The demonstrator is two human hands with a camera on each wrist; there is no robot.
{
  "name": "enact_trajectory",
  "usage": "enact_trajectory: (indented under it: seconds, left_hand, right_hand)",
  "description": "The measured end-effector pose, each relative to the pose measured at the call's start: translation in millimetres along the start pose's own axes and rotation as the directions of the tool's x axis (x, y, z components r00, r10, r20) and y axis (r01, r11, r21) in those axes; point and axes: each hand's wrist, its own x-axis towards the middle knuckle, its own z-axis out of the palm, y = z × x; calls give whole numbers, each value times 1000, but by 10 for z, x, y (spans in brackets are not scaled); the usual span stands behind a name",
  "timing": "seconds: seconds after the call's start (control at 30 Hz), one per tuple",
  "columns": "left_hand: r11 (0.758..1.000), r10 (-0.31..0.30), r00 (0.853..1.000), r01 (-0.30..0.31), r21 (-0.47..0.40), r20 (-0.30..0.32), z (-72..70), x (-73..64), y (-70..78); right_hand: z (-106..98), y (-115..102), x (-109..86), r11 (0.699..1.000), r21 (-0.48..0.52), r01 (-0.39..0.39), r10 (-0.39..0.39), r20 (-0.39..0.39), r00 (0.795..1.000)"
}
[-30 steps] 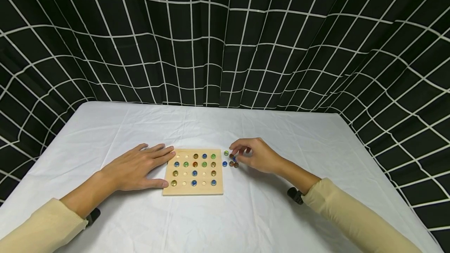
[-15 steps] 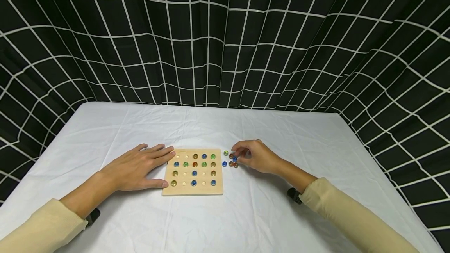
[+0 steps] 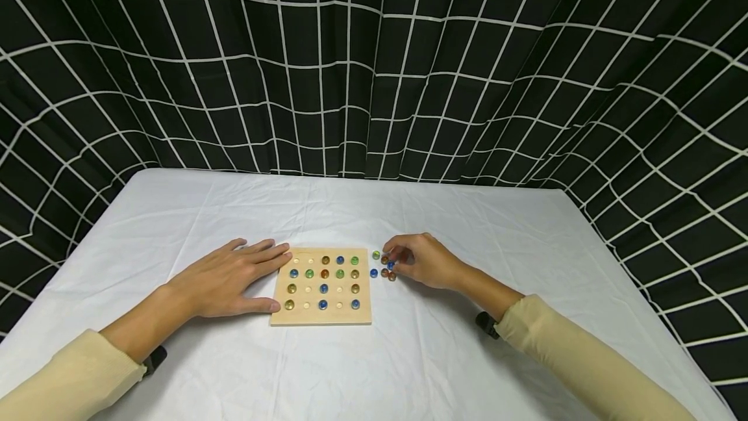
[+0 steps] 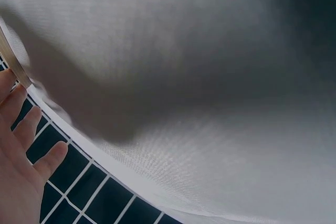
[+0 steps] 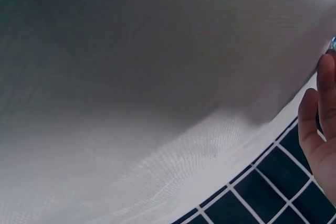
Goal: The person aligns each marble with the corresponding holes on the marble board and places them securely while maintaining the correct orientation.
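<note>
Glass marbles in blue, green, amber and red sit in hollows of a light wooden board point(image 3: 345, 317), seen in the head view. Some hollows show bare wood. My left hand point(image 3: 234, 280) lies flat with spread fingers at the board's left edge, the fingertips and thumb tip on its rim. Just right of the board, my right hand point(image 3: 423, 262) bends over a small cluster of loose marbles. Its thumb and fingertips pinch a blue marble point(image 3: 391, 266) there. Beside it lie brown marbles point(image 3: 384, 273), another blue marble point(image 3: 374, 273) and a green marble point(image 3: 376, 255).
A white cloth point(image 3: 327, 369) with light creases covers the table. Behind it and to both sides hangs a black curtain point(image 3: 350, 83) with a white grid. In the wrist views, the cloth fills most of the picture.
My right hand has shifted very slightly at the loose marbles, and the blue marble at its fingertips shows more fully. The left hand and the board stay in place.
</note>
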Motion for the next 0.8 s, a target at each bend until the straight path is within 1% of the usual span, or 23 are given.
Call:
enact_trajectory:
  seconds: [0.3, 0.47, 0.8]
  left_hand:
    - [1000, 3, 1000, -3, -3, -6, -8, 2, 0]
    - [1000, 5, 1000, -5, -1, -10, 8, 4, -1]
    - [1000, 1, 1000, -1, 5, -3, -4, -2, -5]
  right_hand:
    - [4, -18, 3, 1000, 7, -7, 7, 2, 1000]
    - [-15, -28, -4, 1000, 2, -1, 1, -23, 1000]
    - [1, -126, 0, 997, 57, 57, -55, -40, 998]
